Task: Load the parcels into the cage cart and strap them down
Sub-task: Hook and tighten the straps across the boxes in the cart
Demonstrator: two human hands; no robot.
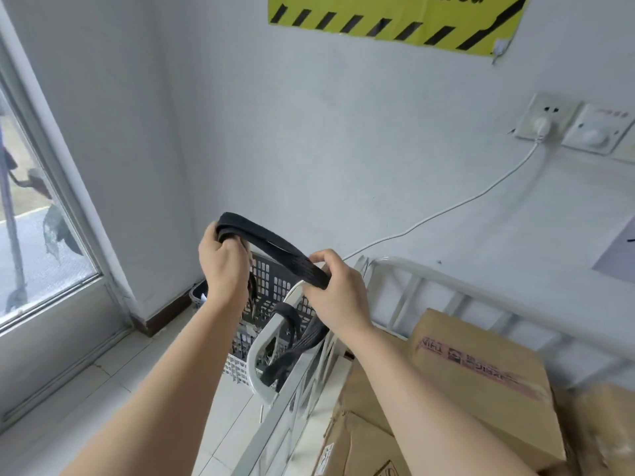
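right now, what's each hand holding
Left hand: closed on the looped end of the black woven strap.
Right hand: closed on the same strap, further along.

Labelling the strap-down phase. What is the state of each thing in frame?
strap: bunched in folds, held up between both hands
left hand: grips one end of the strap
right hand: grips the other end
boxes: stacked in the cart, no strap across them in view
cart: loaded
plug: in the socket
basket: upright beside the cart
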